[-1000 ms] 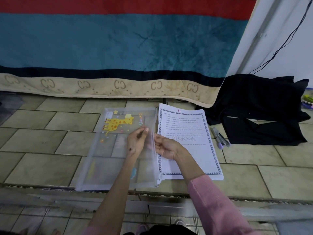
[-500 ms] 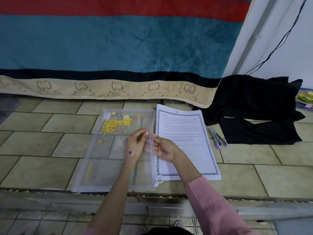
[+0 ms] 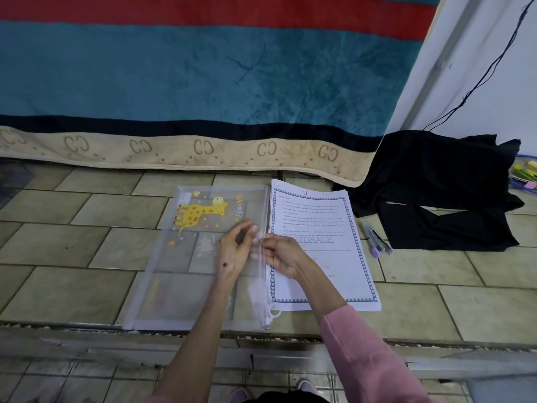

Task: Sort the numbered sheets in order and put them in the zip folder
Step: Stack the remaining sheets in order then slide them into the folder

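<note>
A clear zip folder with a yellow giraffe print lies flat on the tiled floor. Its zip edge runs along its right side, with the white zip pull at the near end. A stack of printed sheets lies right beside it; the top sheet bears a red "11" and the word STORAGE. My left hand and my right hand meet at the middle of the zip edge. Each pinches the folder's rim there with thumb and fingertips.
A striped blue, red and beige blanket hangs behind the floor space. Black cloth lies at the right, with a small purple-tipped tool near the sheets. Coloured items sit at the far right edge. A step edge runs below the folder.
Both hands stay at the zip edge, with the fingers drawn slightly closer together. The folder and sheets have not moved on the floor.
</note>
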Tool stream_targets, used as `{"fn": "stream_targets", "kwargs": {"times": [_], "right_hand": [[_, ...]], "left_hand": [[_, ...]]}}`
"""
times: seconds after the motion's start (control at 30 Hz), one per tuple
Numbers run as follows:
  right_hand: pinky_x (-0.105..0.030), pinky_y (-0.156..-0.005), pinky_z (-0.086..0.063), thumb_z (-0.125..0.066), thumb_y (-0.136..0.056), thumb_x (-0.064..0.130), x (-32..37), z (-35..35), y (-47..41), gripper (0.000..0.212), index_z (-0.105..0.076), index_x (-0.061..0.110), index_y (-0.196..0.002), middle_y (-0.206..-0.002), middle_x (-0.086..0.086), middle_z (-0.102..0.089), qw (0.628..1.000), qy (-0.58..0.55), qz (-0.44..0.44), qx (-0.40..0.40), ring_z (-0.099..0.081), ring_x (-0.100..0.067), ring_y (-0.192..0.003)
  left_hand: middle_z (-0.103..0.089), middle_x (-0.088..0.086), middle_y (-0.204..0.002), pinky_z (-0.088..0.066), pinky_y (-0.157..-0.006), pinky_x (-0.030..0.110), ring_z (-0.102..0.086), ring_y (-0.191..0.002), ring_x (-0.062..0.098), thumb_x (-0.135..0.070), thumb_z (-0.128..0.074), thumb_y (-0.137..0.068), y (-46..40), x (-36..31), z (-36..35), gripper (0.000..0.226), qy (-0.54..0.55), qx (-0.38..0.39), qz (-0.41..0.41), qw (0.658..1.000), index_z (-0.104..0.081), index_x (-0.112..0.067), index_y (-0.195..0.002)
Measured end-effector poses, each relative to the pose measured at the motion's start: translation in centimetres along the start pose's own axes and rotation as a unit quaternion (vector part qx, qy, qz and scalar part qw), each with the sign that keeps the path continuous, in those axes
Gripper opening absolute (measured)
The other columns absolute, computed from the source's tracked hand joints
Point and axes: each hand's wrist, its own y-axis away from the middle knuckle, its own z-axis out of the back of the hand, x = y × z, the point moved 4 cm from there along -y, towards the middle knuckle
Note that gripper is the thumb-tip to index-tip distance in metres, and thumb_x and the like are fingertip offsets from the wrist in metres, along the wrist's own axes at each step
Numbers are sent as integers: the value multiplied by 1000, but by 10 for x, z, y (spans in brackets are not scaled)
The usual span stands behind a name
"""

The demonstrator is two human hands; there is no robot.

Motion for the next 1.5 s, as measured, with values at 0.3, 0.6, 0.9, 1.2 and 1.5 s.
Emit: {"fn": "stream_targets", "kwargs": {"times": [0.3, 0.6, 0.9, 1.2, 1.5], "right_hand": [[-29, -60, -60, -43, -97, 1, 6, 4, -2, 18, -61, 0, -93, -73, -10, -73, 999, 13, -31, 7, -72, -18, -66], [-27, -59, -59, -45, -94, -4, 5, 2, 1, 17, -61, -1, -94, -68, -11, -72, 999, -20, -37, 9, -71, -18, -61], [-22, -52, -57, -61, -87, 2, 18, -4, 2, 6, -64, 1, -82, -63, -9, -69, 995, 85, 22, -44, -68, -14, -53], [-22, -54, -57, -59, -85, -5, 19, -3, -4, 5, -61, -1, -87, -51, -5, -65, 982, 168, 56, -68, -65, -10, -47], [-22, -57, -58, -49, -90, -9, 20, -7, 10, 28, -56, -8, -117, -65, -5, -70, 986, 164, 22, -2, -69, -11, -56]], "left_hand": [[-64, 1, -122, -39, -95, 16, -57, -114, 10, -21, -61, -89, -3, 6, 0, 26, 27, -5, 1, 1000, -67, -13, -113], [-64, -3, -119, -37, -99, 11, -54, -116, 6, -24, -62, -88, -2, 6, -2, 24, 27, 8, -31, 999, -69, -14, -109], [-64, -1, -119, -32, -89, -5, -54, -115, 6, -20, -59, -91, 1, 0, -1, 25, 34, 1, -30, 999, -68, -12, -112], [-64, -3, -122, -34, -101, 13, -52, -119, 4, -29, -64, -86, 0, 3, -4, 26, 7, 1, -11, 1000, -70, -18, -109], [-66, -5, -117, -38, -94, 16, -57, -110, 5, -32, -64, -86, 1, -1, 0, 27, 27, -11, 15, 999, -69, -20, -110]]}}
